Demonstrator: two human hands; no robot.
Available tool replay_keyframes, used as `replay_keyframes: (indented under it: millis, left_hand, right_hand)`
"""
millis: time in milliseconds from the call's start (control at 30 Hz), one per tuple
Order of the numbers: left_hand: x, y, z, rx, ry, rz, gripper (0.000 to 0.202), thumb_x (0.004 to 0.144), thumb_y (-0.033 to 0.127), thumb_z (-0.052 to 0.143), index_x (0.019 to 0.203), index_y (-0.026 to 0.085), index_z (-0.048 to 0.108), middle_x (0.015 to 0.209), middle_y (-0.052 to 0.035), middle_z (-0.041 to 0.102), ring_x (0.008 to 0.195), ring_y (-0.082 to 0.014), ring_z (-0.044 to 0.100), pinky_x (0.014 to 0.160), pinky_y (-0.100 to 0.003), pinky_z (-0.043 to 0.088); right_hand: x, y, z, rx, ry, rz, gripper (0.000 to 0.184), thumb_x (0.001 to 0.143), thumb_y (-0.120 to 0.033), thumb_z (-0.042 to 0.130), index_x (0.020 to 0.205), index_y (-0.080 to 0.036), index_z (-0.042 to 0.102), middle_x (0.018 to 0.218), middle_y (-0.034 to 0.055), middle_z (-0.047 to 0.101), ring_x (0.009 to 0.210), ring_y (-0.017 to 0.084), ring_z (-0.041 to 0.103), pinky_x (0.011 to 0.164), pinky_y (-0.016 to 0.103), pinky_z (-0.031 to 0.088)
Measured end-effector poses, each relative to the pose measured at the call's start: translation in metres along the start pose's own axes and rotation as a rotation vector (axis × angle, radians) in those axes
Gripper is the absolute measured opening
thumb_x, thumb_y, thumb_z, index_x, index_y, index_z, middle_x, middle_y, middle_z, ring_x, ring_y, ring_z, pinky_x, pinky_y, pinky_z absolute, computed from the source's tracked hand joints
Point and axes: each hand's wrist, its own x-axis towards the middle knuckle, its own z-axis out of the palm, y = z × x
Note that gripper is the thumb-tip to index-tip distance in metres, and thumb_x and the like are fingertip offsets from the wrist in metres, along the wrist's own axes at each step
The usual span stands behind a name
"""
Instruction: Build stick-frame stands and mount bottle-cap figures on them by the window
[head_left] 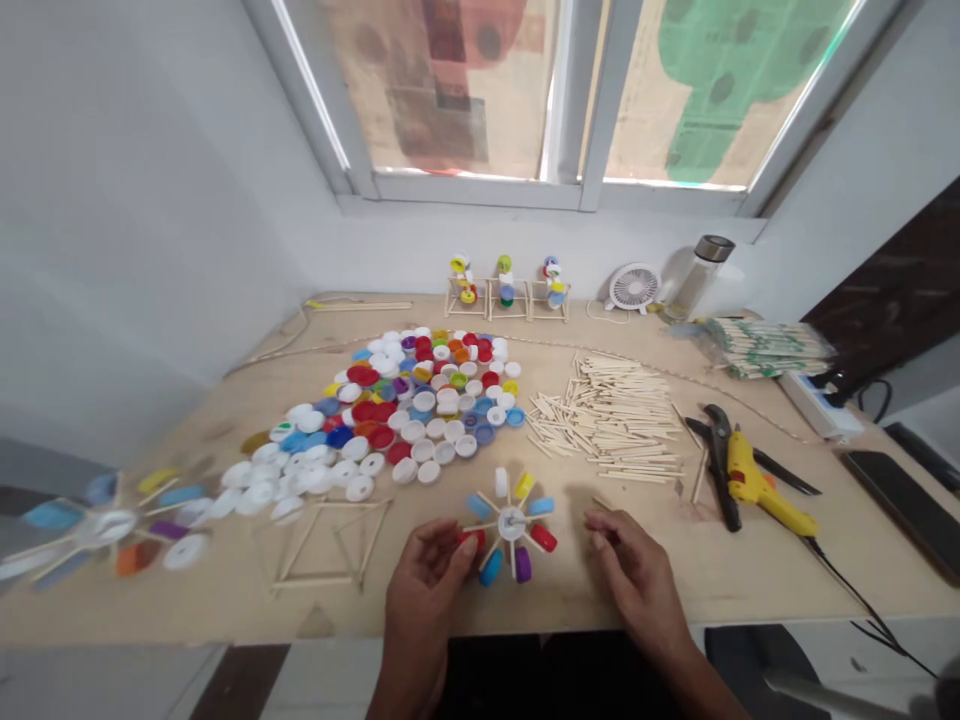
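My left hand pinches a red bottle cap at the left side of a small wheel. This wheel has a white cap as its hub and wooden stick spokes with coloured caps at their ends. To its right, my right hand has its fingers drawn together, and the end of a thin wooden stick shows at the fingertips. A square stick frame stands left of my left hand. Further left is a larger-looking, blurred wheel of sticks and caps.
Loose bottle caps cover the table's middle left; cut wooden sticks lie right of them. A yellow glue gun, black-handled cutters and a phone lie right. Behind are three small models, a fan and a bottle.
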Motion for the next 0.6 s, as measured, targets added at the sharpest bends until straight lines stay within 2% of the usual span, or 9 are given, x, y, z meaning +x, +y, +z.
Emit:
replay_keyframes:
  millis: [133, 233, 300, 467, 600]
  left_hand:
    - [0.001, -0.002, 0.002, 0.038, -0.005, 0.017, 0.043, 0.052, 0.037, 0.080, 0.086, 0.018, 0.060, 0.076, -0.0010, 0.067, 0.071, -0.0157, 0.066, 0.064, -0.025, 0.054]
    - [0.002, -0.003, 0.001, 0.075, -0.032, 0.028, 0.044, 0.052, 0.038, 0.081, 0.086, 0.018, 0.060, 0.079, -0.0012, 0.067, 0.076, -0.0169, 0.066, 0.069, -0.026, 0.055]
    - [0.001, -0.004, 0.000, 0.102, -0.052, 0.044, 0.045, 0.051, 0.038, 0.081, 0.086, 0.019, 0.060, 0.080, -0.0011, 0.067, 0.079, -0.0174, 0.066, 0.072, -0.027, 0.055]
    - [-0.010, -0.005, 0.001, 0.181, -0.051, 0.170, 0.045, 0.055, 0.040, 0.080, 0.090, 0.019, 0.060, 0.083, -0.0032, 0.067, 0.077, -0.0190, 0.066, 0.068, -0.029, 0.056]
    - [-0.022, 0.002, 0.008, 0.209, -0.040, 0.225, 0.040, 0.059, 0.040, 0.077, 0.090, 0.021, 0.061, 0.085, -0.0030, 0.067, 0.078, -0.0185, 0.065, 0.075, -0.032, 0.055]
  right_hand:
    - [0.000, 0.006, -0.019, -0.087, 0.038, -0.032, 0.022, 0.090, -0.030, 0.050, 0.102, -0.021, 0.066, 0.098, 0.0092, 0.069, 0.095, 0.022, 0.064, 0.084, 0.033, 0.051]
    - [-0.001, 0.001, -0.024, -0.085, 0.016, -0.011, 0.021, 0.090, -0.031, 0.049, 0.100, -0.021, 0.066, 0.096, 0.0087, 0.069, 0.093, 0.022, 0.064, 0.081, 0.032, 0.051]
    - [-0.002, -0.008, -0.022, -0.061, -0.026, -0.003, 0.021, 0.091, -0.031, 0.049, 0.099, -0.022, 0.066, 0.094, 0.0081, 0.068, 0.090, 0.021, 0.064, 0.079, 0.030, 0.051]
    - [-0.003, -0.033, -0.009, -0.018, -0.128, -0.029, 0.025, 0.090, -0.034, 0.049, 0.103, -0.022, 0.067, 0.088, 0.0066, 0.069, 0.082, 0.020, 0.064, 0.073, 0.029, 0.051]
    - [0.001, -0.040, 0.002, -0.028, -0.177, -0.069, 0.025, 0.090, -0.034, 0.050, 0.106, -0.023, 0.066, 0.091, 0.0057, 0.070, 0.084, 0.019, 0.064, 0.075, 0.029, 0.051]
